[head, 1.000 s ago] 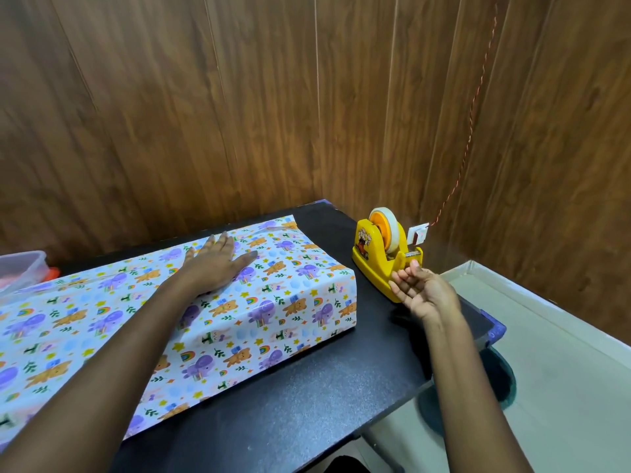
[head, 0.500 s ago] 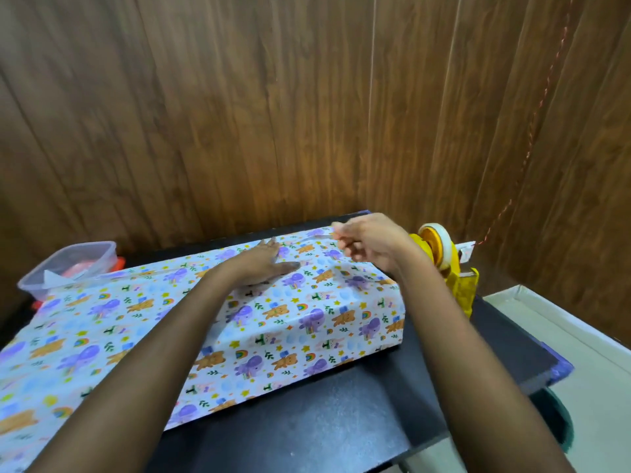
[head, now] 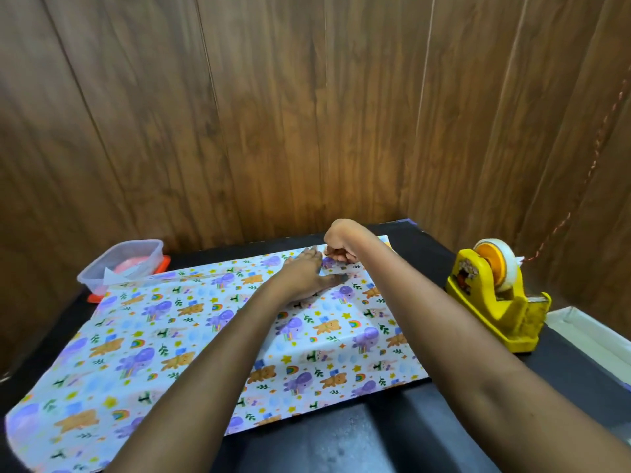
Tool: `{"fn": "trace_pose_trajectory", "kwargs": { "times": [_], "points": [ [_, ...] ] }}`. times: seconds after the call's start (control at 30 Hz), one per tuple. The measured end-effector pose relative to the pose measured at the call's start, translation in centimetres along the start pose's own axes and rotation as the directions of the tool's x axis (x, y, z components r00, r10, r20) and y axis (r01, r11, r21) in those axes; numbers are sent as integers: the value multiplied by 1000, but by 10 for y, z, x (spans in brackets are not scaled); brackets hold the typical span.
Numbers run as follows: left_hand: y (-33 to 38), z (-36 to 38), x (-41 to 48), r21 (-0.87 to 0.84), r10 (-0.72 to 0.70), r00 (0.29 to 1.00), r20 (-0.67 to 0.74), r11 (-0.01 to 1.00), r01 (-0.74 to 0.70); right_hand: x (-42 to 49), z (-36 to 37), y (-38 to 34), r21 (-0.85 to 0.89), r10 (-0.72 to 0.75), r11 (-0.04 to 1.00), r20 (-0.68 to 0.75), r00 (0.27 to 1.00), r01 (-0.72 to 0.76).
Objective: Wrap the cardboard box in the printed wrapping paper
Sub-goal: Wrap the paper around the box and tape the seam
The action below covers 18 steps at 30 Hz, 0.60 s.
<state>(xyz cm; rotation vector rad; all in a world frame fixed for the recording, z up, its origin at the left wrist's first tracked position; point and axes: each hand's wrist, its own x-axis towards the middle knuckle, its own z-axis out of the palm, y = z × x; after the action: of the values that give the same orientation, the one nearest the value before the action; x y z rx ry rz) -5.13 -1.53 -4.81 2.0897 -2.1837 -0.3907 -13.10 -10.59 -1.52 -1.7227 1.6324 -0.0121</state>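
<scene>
Change: right hand (head: 336,245) had left the tape dispenser (head: 491,302) and crossed to the far edge of the package, ending just beside the left hand (head: 307,273). Left hand hadn't budged from the top face.
Left hand: fingers straight, palm down, pressing the wrapping paper (head: 170,336) flat on top, toward the far right end.
Right hand: fingers curled tight, knuckles up, at the far top edge by the left fingertips. Couldn't tell whether it pinched a tape strip or nothing; clear tape wouldn't show here.
Box: fully hidden under the paper. Sat mid-desk (head: 341,438), long axis left-right, its shape showing through the sheet at the right end and near side.
Paper: covered the top and near face. Left portion ran on loose past the box toward the near left corner of the desk.
Dispenser: yellow, roll loaded, on the desk right of the package, well apart from both hands.
Tub: clear plastic tub (head: 123,264) at far left, just beside the paper's far edge; contact unclear.
Done (judged): paper pulled over the box, long seam held along the far top.
Left to do (judged): tape that seam, then fold and tape both ends. Neither end looked folded, and the left had excess sheet. Roughly mid-task.
</scene>
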Motion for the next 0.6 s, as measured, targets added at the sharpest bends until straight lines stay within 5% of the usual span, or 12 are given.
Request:
{"fn": "trace_pose_trajectory", "kwargs": {
  "times": [0.37,0.6],
  "points": [
    [-2,1,0,8,-6,1000,-6,1000,6,-3,-15,-1,-204,96,977,197,976,-55],
    [0,0,0,4,-14,1000,-2,1000,14,-7,-17,-11,-260,146,961,196,970,-92]
  ]
}}
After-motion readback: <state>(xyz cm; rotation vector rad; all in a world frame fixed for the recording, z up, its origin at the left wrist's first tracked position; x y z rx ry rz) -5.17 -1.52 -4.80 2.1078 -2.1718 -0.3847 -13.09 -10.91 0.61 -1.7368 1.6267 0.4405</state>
